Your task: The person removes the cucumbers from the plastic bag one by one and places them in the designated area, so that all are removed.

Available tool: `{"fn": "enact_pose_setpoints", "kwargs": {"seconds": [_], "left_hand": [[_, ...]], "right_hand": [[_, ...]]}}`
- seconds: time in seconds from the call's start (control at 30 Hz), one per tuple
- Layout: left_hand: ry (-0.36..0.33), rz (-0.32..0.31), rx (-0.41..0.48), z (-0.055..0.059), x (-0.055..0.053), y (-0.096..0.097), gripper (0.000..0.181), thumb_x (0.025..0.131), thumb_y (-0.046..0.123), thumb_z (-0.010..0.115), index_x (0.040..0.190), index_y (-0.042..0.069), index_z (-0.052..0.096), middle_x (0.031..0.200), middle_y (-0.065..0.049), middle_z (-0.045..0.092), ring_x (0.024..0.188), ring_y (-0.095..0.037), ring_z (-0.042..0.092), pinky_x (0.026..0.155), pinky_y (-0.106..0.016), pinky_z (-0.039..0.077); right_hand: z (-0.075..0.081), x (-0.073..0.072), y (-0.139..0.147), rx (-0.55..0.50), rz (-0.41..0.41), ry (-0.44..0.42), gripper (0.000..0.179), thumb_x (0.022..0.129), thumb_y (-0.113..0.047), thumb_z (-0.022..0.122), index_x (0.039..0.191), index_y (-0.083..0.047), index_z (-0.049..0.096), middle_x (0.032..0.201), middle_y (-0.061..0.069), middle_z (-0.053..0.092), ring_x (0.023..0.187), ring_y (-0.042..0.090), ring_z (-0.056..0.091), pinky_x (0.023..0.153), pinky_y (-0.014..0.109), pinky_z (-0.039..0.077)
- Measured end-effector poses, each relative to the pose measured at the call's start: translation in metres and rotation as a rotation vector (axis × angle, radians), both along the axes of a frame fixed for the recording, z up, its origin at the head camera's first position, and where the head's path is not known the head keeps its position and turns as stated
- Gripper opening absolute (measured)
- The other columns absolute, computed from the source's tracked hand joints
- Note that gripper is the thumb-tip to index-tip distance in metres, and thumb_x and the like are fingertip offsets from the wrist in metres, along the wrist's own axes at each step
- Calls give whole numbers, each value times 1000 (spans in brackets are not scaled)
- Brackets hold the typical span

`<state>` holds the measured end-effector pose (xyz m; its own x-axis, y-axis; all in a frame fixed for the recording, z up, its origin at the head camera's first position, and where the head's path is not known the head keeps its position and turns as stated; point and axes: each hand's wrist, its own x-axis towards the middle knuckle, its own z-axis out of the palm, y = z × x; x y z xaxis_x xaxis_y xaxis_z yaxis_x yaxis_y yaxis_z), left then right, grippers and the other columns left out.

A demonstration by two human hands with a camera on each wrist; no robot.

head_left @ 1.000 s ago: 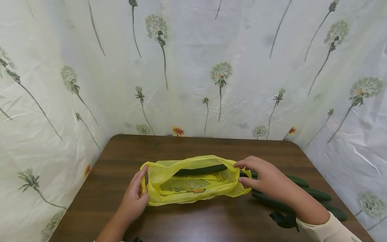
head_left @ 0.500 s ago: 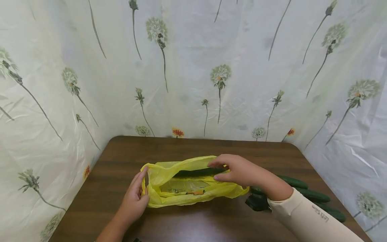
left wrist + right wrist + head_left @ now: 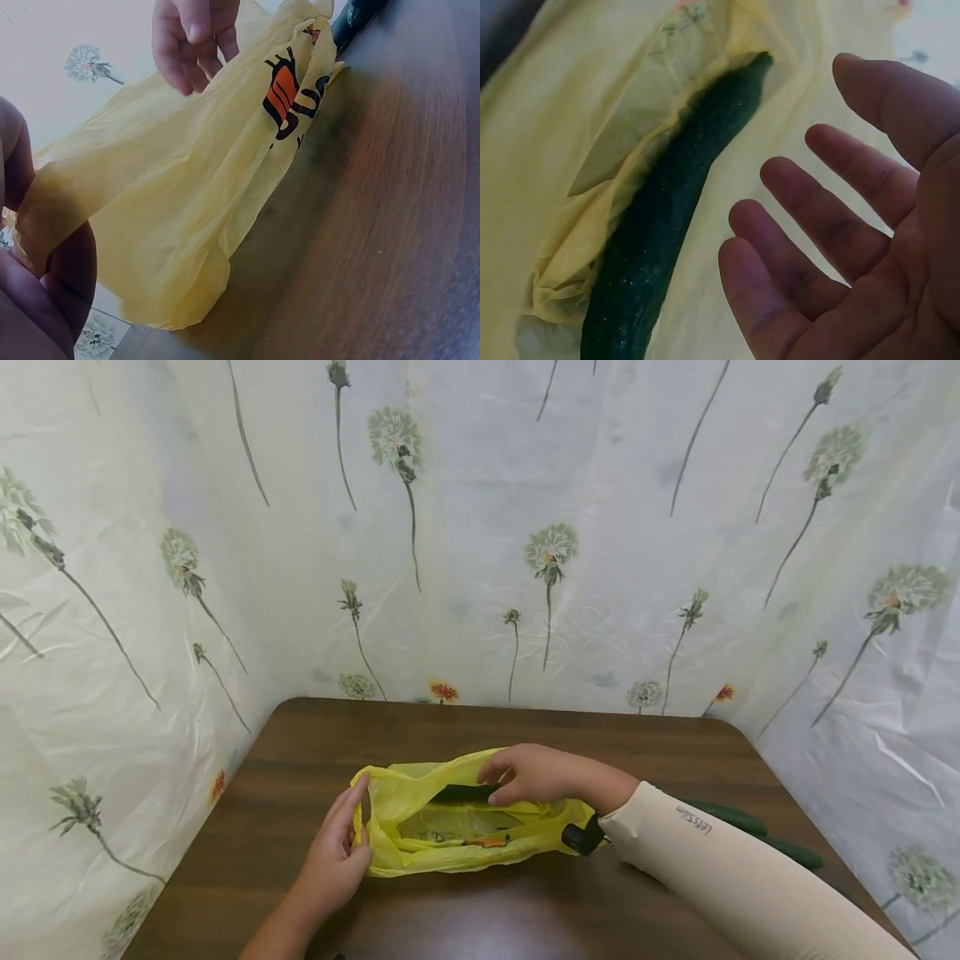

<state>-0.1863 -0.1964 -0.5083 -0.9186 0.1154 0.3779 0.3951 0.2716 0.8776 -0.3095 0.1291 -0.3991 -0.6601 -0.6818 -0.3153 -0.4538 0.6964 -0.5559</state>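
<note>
A yellow plastic bag lies on the table with its mouth spread toward me. My left hand holds the left edge of that mouth, and the left wrist view shows the film passing between thumb and fingers. Inside the bag rests a dark green cucumber, its far end visible in the head view. Over the bag's opening is my right hand, holding nothing. In the right wrist view its fingers are spread and slightly bent, beside the cucumber and apart from it.
Several more cucumbers lie on the right side of the brown wooden table, partly hidden by my right sleeve. A dandelion-patterned sheet stands behind and at both sides.
My right hand has left the bag's right edge and moved left over the opening, above the cucumber inside. The left hand has kept its hold on the bag.
</note>
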Motion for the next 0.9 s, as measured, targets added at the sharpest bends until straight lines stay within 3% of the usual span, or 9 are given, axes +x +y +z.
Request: {"fn": "enact_pose_setpoints", "kwargs": {"seconds": [0.43, 0.53, 0.73, 0.9], "left_hand": [[-1, 14, -36, 0, 0, 1, 95, 83, -20, 51, 166, 24, 32, 159, -9, 40, 58, -2, 30, 47, -20, 39], [17, 10, -37, 0, -1, 1, 95, 83, -20, 51, 166, 23, 33, 158, -10, 40, 59, -1, 31, 47, -20, 39], [30, -5, -35, 0, 0, 3, 92, 84, -20, 50, 166, 19, 32, 160, -13, 39, 59, 2, 30, 49, -20, 41], [36, 0, -27, 1, 0, 2, 92, 84, -21, 50, 165, 18, 33, 159, -14, 39, 58, 3, 29, 47, -20, 40]], "right_hand": [[-14, -33, -33, 117, -26, 26, 41, 101, -31, 70, 140, -19, 66, 138, 4, 66, 131, 25, 60, 107, 47, 51], [-23, -38, -38, 116, -9, 71, 32, 100, -28, 71, 130, -18, 71, 128, 1, 69, 121, 22, 64, 103, 45, 53], [-33, -37, -41, 86, 3, 131, 3, 98, -25, 73, 97, -24, 76, 97, -11, 70, 85, 11, 62, 82, 37, 53], [-33, -35, -47, 130, 36, 184, 11, 99, -27, 72, 103, -24, 82, 99, -13, 74, 85, 8, 65, 83, 36, 55]]}}
